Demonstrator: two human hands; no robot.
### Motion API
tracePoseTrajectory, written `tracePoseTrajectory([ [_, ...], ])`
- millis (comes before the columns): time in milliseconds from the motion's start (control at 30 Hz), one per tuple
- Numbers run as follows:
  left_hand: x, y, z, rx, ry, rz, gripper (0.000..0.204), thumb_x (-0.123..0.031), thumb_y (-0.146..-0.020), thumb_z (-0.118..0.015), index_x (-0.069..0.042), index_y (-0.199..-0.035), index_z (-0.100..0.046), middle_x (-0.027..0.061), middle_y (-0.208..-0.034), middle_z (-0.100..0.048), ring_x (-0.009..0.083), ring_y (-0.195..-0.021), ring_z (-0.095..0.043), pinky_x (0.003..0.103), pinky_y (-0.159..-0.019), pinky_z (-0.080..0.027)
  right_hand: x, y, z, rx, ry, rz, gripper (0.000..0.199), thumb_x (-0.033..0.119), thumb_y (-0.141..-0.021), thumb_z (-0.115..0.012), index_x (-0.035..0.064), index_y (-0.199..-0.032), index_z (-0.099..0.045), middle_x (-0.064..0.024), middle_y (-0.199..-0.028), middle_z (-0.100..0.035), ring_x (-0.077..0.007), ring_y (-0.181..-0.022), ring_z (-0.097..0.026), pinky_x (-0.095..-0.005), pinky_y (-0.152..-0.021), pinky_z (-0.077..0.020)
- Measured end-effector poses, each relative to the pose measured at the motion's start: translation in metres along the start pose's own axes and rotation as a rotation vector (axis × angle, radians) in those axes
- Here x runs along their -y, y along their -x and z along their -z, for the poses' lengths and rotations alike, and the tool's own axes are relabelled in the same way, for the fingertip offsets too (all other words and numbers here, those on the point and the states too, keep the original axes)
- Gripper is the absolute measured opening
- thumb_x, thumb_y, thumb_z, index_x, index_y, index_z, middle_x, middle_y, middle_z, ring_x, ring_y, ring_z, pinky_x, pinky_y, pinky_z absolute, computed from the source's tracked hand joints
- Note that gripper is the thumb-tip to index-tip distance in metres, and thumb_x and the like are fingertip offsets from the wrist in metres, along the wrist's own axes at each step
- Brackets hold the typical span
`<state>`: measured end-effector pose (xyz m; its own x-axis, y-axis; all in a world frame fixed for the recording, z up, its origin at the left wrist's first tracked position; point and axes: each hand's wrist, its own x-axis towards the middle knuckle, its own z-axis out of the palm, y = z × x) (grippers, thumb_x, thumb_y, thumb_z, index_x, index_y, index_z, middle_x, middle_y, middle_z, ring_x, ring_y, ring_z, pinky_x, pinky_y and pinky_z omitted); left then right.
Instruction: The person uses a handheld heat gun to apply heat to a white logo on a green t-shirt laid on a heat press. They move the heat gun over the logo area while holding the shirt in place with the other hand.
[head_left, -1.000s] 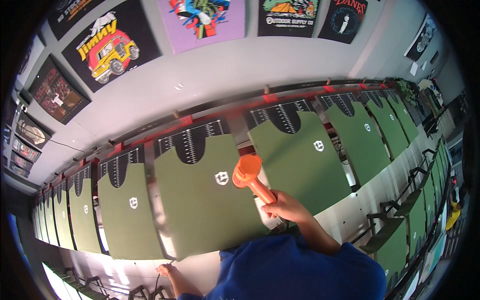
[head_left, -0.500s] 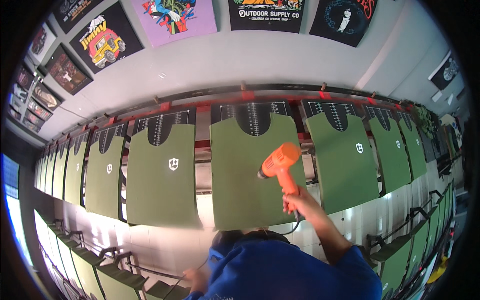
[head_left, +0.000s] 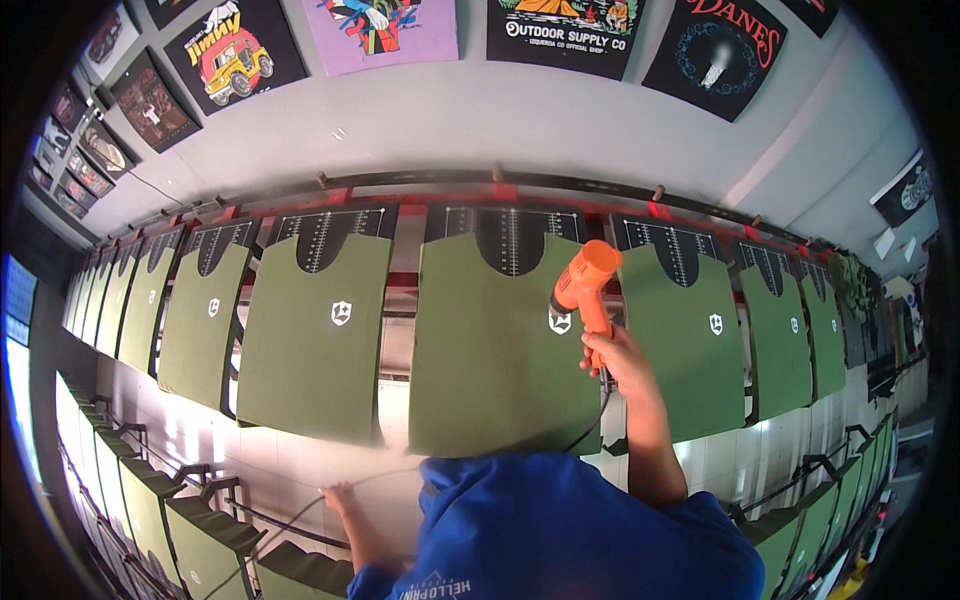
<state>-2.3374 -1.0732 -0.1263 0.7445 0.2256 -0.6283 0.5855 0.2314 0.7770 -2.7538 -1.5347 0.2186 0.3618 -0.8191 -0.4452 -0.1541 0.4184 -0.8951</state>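
Now the orange heat gun (head_left: 588, 278), grasped in the fingers of the right hand (head_left: 622, 362), has shifted rightward over the central green shirt (head_left: 480, 355), apparently aiming at its white emblem (head_left: 560, 323), while the near-left left hand (head_left: 342, 498) grips the cord (head_left: 285, 528).

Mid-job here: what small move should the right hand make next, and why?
Probably a slight sweep of the orange heat gun across the white shield print: the right hand grips it, its dark nozzle overlapping that print in view, on the green garment panel, and the left hand holds the cord aside.
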Motion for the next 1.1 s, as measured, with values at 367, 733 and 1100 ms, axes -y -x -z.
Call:
tracePoseTrajectory([
  [367,-0.057,0.041,-0.145,0.219,-0.274,-0.283,0.068,-0.054,-0.097,-0.037,0.001,-0.137,-0.039,0.0174,-0.136,-0.044,0.033,-0.117,-0.049,0.043,-0.096,-0.042,-0.014,-0.001,-0.011,-0.055,0.058,-0.004,0.022,0.021,-0.088,-0.06,0.0015,-0.095,-0.053,-0.0029,-0.07,-0.055,-0.0137,-0.058,-0.06,-0.0264,-0.05,-0.0457],
  [733,-0.058,0.073,-0.165,0.097,-0.332,-0.309,0.072,-0.053,-0.097,-0.036,0.011,-0.131,-0.043,0.0202,-0.131,-0.049,0.032,-0.113,-0.052,0.042,-0.097,-0.044,-0.014,-0.008,-0.013,-0.099,0.058,-0.037,0.02,0.018,-0.087,-0.06,0.0012,-0.094,-0.053,-0.002,-0.072,-0.056,-0.0129,-0.058,-0.06,-0.0248,-0.051,-0.0461],
  [1100,-0.062,0.086,-0.17,0.129,-0.237,-0.281,0.072,-0.052,-0.097,-0.039,0.012,-0.129,-0.044,0.0208,-0.128,-0.051,0.0309,-0.11,-0.053,0.041,-0.095,-0.044,-0.014,-0.005,-0.018,-0.098,0.091,-0.041,0.022,0.019,-0.087,-0.06,0.0004,-0.097,-0.053,-0.0024,-0.071,-0.055,-0.0128,-0.058,-0.059,-0.0254,-0.051,-0.046],
])
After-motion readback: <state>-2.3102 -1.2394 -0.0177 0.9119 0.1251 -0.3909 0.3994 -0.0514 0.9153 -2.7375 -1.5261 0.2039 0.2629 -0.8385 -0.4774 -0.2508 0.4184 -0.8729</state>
